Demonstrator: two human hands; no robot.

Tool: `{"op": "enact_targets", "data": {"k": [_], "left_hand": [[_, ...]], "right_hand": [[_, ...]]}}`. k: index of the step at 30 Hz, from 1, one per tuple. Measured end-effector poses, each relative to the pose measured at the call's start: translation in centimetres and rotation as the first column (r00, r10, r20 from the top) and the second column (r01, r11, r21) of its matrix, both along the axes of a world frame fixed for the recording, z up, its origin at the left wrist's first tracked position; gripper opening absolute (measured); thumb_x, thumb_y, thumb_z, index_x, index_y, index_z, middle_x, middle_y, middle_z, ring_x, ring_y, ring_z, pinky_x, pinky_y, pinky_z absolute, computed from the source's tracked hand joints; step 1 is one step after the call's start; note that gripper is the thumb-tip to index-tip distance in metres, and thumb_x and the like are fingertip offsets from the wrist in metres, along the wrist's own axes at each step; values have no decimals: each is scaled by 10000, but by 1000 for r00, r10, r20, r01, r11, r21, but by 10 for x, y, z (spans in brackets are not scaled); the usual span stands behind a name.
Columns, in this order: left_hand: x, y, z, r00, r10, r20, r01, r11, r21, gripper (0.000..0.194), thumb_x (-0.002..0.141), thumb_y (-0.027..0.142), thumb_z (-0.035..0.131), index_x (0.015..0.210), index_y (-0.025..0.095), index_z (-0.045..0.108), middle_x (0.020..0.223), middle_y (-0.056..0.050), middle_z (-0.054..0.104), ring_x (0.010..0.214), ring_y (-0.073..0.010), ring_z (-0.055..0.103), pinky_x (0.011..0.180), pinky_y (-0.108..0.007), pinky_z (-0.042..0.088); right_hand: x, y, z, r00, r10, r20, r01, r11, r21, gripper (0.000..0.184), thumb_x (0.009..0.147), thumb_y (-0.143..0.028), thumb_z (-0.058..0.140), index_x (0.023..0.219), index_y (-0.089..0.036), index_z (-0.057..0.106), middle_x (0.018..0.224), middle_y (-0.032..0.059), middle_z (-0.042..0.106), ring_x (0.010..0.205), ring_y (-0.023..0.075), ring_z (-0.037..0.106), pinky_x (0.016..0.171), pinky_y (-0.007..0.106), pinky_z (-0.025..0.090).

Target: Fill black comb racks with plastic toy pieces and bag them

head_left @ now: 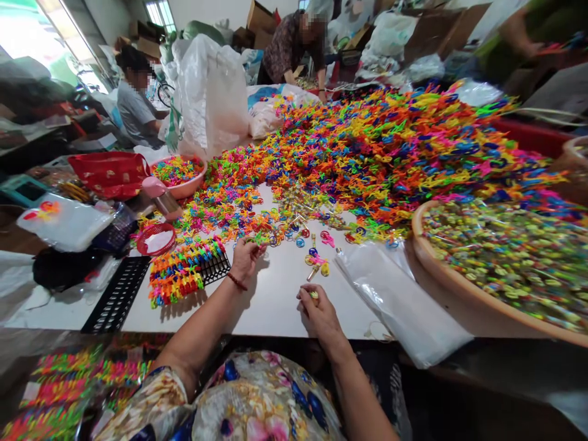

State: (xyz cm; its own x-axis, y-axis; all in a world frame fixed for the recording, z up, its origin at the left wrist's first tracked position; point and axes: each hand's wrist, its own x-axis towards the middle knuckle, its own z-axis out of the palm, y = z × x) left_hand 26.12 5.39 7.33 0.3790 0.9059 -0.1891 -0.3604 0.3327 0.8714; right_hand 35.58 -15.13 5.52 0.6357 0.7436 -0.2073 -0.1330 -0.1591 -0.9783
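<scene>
My left hand (245, 260), a beaded bracelet at its wrist, pinches a small green plastic piece (261, 239) at the edge of the scattered pieces. Closer to me, my right hand (323, 313) is closed with a small yellow-green piece (314, 294) between thumb and fingers; its exact kind is too small to tell. Just beyond it lie a few loose pieces, among them a pink one (318, 260) and a yellow one (325, 269). Left of my left hand, a black slotted rack (215, 269) carries rows of colourful plastic pieces (177, 278).
A big mound of colourful pieces (367, 153) covers the table's far side. Clear plastic bags (399, 306) lie right, beside a wide orange basin (420, 239) of small wrapped items. At left are another black slotted strip (117, 294) and a red basket (143, 245). Two people work beyond.
</scene>
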Motion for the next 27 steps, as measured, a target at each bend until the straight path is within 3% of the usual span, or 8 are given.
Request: {"op": "enact_targets", "data": {"k": [4,9,12,14,18,21,23,27], "left_hand": [[-25,-27,8,983,-128,130,156,961,-230,338,657,103,726,910,184,519,766,2,654,805,-165,711,788,-304,557],[-38,-57,7,969,-229,90,246,919,-309,334,638,149,806,886,162,583,782,-17,669,748,-157,695,688,-278,571],[-41,-70,5,954,-300,-26,286,929,-233,331,642,212,815,895,163,608,755,11,637,635,-106,631,580,-216,513],[-44,-76,5,927,-345,-148,335,938,-89,351,646,215,808,943,162,629,738,30,612,580,-71,563,535,-182,449],[-47,-77,5,876,-426,-224,456,884,102,485,623,185,816,1069,177,626,743,42,591,643,-84,542,586,-194,437],[-43,-81,6,915,-388,-111,396,916,62,523,615,201,832,1085,181,604,795,26,620,710,-101,576,667,-215,461],[-38,-89,4,954,-299,-14,299,954,-16,518,620,236,847,1067,178,591,855,4,649,760,-109,604,708,-224,473],[-29,-106,-4,965,-249,82,260,950,-172,441,658,387,837,937,164,579,817,-7,655,678,-110,606,613,-226,471]], "right_hand": [[-7,8,6,989,80,-123,-69,993,93,501,718,-642,703,928,-192,635,748,3,615,561,105,517,446,202,393],[-13,8,14,981,164,-105,-158,986,60,536,789,-645,633,1060,-183,673,648,-24,575,464,79,434,413,196,334],[-15,4,14,993,119,14,-120,993,25,511,803,-638,611,1005,-176,699,625,-23,564,475,86,434,440,207,353],[-16,3,14,993,48,111,-53,998,35,503,788,-604,640,1046,-176,704,692,-3,606,542,106,485,493,221,403],[-17,1,16,968,84,236,-95,995,33,455,786,-519,677,1102,-192,704,747,1,644,595,121,515,537,227,428],[-26,3,12,962,154,224,-167,985,41,348,829,-518,632,913,-187,702,688,-7,618,561,110,499,497,212,394],[-36,6,6,982,132,138,-140,989,52,368,849,-548,599,910,-189,653,633,-28,575,501,95,459,448,200,352],[-51,13,-12,994,111,-19,-110,992,69,418,851,-605,568,949,-200,598,625,-54,537,434,72,401,408,191,320]]}}
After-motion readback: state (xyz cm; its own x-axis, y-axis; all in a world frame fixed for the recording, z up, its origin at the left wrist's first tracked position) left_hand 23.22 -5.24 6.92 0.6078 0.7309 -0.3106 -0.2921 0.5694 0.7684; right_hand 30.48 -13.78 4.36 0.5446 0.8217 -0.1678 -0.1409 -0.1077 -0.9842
